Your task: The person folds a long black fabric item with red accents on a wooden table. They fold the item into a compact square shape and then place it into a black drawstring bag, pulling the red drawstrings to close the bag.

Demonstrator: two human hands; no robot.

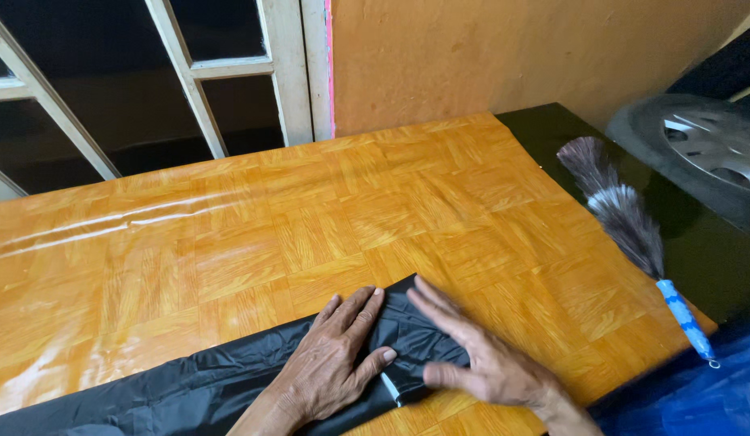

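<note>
Both hands press flat, fingers open, gripping nothing: left hand (334,355) and right hand (480,355) lie on the black bag (189,379) at the table's (229,242) near edge. A duster (625,222) lies right, well apart. The far tabletop is open up to the window (189,81).

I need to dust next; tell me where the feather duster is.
The grey feather duster with a blue handle lies at the table's right edge, on the dark surface beside the wood-pattern orange covering.
</note>
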